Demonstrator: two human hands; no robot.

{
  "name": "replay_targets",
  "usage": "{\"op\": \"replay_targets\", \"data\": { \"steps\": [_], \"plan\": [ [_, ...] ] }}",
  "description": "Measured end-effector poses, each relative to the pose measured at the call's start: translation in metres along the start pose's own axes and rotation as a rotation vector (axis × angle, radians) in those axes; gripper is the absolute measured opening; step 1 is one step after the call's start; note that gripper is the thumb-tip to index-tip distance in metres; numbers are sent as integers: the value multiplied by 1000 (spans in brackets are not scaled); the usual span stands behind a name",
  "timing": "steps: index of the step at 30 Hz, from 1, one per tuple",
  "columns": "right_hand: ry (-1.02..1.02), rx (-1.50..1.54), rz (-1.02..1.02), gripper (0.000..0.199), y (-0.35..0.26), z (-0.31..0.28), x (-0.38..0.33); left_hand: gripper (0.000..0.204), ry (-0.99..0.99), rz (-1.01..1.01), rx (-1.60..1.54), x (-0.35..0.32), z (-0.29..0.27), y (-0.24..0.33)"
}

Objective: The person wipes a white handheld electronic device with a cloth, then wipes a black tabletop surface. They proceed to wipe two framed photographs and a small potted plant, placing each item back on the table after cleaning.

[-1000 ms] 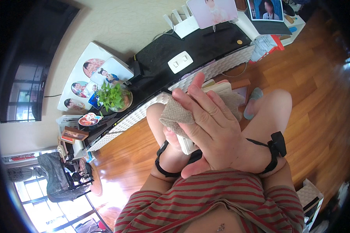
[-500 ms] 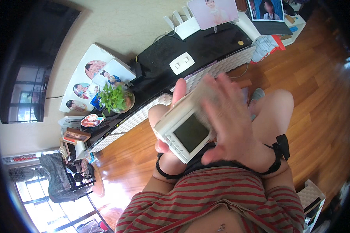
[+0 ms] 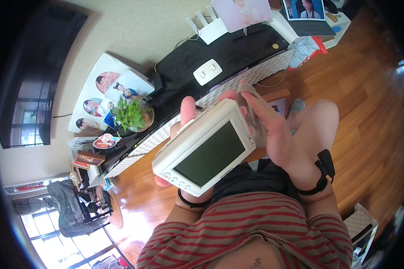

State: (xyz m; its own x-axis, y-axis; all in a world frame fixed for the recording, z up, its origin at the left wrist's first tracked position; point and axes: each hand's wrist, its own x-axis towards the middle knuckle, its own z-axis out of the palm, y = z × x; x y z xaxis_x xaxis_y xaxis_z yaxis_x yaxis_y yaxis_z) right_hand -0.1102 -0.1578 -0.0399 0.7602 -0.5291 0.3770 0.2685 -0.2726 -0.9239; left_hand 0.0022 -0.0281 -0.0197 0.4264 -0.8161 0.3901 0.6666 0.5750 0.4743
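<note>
While the person sits over a wooden floor (image 3: 368,112), the left hand (image 3: 184,134) cups a white handheld device with a dark screen (image 3: 205,148) from beneath, thumb up past its top edge and fingertips showing under its lower left corner, so the hand is wrapped around the casing. That device is held up in front of the chest, above the lap, screen facing up. Its right end meets the right hand (image 3: 273,134), which lies against it with fingers stretched out straight and together, palm toward the device; a bit of pale cloth shows at the fingertips. Black wristbands circle both wrists. Behind, a small potted green plant (image 3: 130,114) stands by a black low cabinet (image 3: 229,56) with a white woven front.
</note>
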Motion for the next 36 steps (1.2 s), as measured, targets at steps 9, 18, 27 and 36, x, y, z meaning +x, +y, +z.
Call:
{"op": "replay_targets", "data": {
  "steps": [9, 18, 27, 36],
  "plan": [
    [13, 388, -305, 60, -11, -10, 9, 122, 170, -87, -215, 14, 9, -1],
    [-29, -380, -514, 41, -26, 10, -4, 126, 209, -30, -122, 18, 5, 5],
    [13, -453, -441, 47, -23, 11, -1, 129, 92, 41, -183, 9, 3, -2],
    [171, -120, -341, 29, -28, -1, -5, 101, 90, -53, -343, 23, -6, 6]
  ]
}}
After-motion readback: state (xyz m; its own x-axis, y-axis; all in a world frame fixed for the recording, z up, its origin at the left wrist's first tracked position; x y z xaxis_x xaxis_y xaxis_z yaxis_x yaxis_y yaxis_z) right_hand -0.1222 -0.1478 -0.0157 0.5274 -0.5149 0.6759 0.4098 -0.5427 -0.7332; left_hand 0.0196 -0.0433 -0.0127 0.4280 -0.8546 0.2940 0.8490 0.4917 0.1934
